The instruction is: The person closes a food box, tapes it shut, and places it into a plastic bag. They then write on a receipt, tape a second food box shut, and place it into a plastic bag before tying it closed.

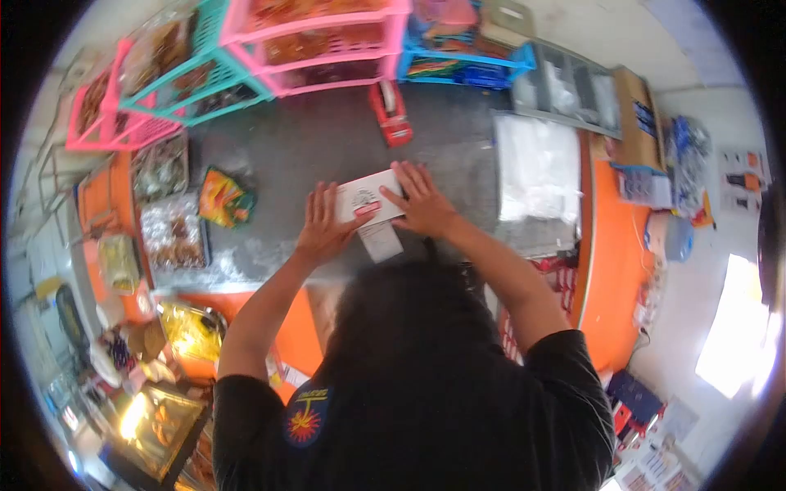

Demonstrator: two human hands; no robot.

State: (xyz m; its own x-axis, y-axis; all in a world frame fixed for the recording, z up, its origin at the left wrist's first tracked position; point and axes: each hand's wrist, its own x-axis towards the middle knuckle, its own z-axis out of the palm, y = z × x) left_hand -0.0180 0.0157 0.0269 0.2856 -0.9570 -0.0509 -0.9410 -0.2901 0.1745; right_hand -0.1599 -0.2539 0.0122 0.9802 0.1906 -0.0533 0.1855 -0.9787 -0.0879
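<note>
A flat white rectangular piece, like a card or packet [366, 190], lies on the dark table with a round dark print and a small red label on it. My left hand [321, 225] rests at its left edge, fingers stretched out and thumb reaching over to the red label. On the other side my right hand [426, 204] lies open with spread fingers over the right edge. A smaller white slip [381, 242] sticks out from beneath the near edge. Beyond the hands stands a red stapler-like tool [390, 114].
Pink [323, 79], teal [213, 102] and blue baskets [467, 72] line the back. A yellow-green packet [225, 199] and clear bags of food [173, 233] lie at left. Stacked clear plastic bags [536, 168] sit at right, near a grey divided tray [565, 86] and a cardboard box [637, 119].
</note>
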